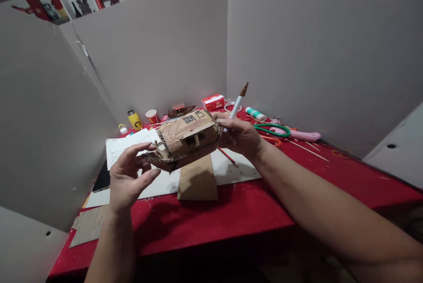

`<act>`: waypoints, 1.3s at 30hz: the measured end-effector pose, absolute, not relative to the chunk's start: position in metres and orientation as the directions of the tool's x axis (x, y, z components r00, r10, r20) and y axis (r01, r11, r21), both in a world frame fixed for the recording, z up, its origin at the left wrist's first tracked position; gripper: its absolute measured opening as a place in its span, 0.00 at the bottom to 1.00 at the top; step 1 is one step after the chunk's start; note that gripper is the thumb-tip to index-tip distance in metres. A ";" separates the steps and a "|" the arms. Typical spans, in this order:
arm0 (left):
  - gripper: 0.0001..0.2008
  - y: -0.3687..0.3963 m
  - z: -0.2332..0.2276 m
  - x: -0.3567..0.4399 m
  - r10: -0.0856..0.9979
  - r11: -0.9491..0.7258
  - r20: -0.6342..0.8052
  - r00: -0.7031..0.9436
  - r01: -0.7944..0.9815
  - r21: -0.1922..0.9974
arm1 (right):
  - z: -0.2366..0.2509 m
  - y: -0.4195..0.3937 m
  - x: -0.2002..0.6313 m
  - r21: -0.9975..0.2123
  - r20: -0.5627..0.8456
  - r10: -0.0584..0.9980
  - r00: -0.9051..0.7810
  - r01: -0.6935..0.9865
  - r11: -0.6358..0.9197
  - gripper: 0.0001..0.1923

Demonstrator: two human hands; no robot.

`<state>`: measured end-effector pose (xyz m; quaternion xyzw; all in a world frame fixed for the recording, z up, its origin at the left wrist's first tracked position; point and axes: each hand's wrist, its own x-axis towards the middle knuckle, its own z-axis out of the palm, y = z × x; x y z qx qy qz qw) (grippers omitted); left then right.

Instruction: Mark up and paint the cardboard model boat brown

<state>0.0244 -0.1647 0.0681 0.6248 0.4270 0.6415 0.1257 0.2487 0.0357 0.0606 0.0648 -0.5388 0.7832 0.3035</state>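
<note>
cardboard model (187,138) (between both hands)

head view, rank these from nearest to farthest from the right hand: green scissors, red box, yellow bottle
From the right hand:
1. green scissors, just to its right on the red table.
2. red box, behind it by the wall.
3. yellow bottle, far to the left, past the cardboard model.

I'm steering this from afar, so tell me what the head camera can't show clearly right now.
- Head view: underside of the cardboard model faces away; left hand covers its near end.
- Right hand hides the brush handle's lower end.
- Printing on the model is too small to read.
- Shelf items, top left, are too small to tell.
</note>
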 end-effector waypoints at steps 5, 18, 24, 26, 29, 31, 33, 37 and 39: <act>0.20 -0.166 0.070 0.032 0.749 -0.568 0.655 -0.101 0.410 0.713 | 0.062 0.035 0.249 -0.817 0.425 0.389 -0.817 -0.531 -0.224 0.09; 0.08 -0.152 0.079 0.026 0.701 -0.635 0.681 -0.212 0.250 0.731 | 0.077 0.026 0.246 -0.805 0.394 0.686 -0.612 -0.590 -0.064 0.21; 0.12 -0.144 0.100 0.013 0.704 -0.587 0.558 -0.439 0.082 0.805 | 0.076 0.009 0.240 -0.822 0.446 0.742 -0.501 -0.557 0.117 0.24; 0.15 -0.140 0.103 0.010 0.694 -0.575 0.520 -0.498 0.051 0.817 | 0.071 0.001 0.236 -0.814 0.522 0.700 -0.487 -0.530 0.239 0.22; 0.17 -0.132 0.105 0.008 0.693 -0.566 0.478 -0.540 0.003 0.824 | 0.062 -0.009 0.230 -0.751 0.658 0.598 -0.457 -0.455 0.478 0.18; 0.17 -0.127 0.105 0.009 0.709 -0.559 0.456 -0.538 -0.034 0.828 | 0.059 -0.011 0.228 -0.706 0.707 0.567 -0.423 -0.376 0.600 0.15; 0.17 -0.123 0.106 0.013 0.728 -0.552 0.438 -0.528 -0.072 0.830 | 0.060 -0.010 0.230 -0.686 0.726 0.577 -0.373 -0.331 0.648 0.13; 0.18 -0.118 0.107 0.020 0.749 -0.542 0.421 -0.511 -0.107 0.834 | 0.068 -0.005 0.235 -0.660 0.750 0.609 -0.258 -0.344 0.668 0.11; 0.17 -0.116 0.106 0.022 0.755 -0.537 0.418 -0.506 -0.110 0.836 | 0.070 -0.003 0.236 -0.636 0.770 0.596 -0.226 -0.344 0.691 0.11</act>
